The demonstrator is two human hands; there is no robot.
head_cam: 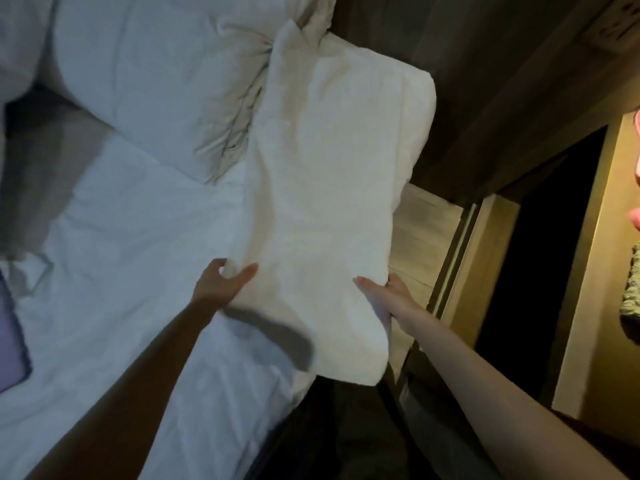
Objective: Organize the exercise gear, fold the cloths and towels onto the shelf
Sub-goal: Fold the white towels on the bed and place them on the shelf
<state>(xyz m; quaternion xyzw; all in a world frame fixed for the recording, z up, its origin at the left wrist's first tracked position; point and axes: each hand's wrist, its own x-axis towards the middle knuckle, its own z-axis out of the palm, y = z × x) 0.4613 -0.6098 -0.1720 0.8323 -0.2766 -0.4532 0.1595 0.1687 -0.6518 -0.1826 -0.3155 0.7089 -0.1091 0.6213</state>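
A long white towel (329, 188) hangs stretched in front of me, over the right edge of the bed and the bedside stand. My left hand (221, 284) grips its left edge, thumb on top and fingers tucked under the cloth. My right hand (391, 299) holds the right edge, thumb lying on the towel's face and fingers behind it. The towel's lower end (346, 362) droops below both hands. Its far end is bunched near the pillows.
The bed (114, 271) with white sheets fills the left side, with pillows (149, 81) at its head. A purple item (10, 341) lies at the left edge. A wooden bedside stand (422, 230) sits under the towel. A lit wooden shelf unit (595, 258) stands at right.
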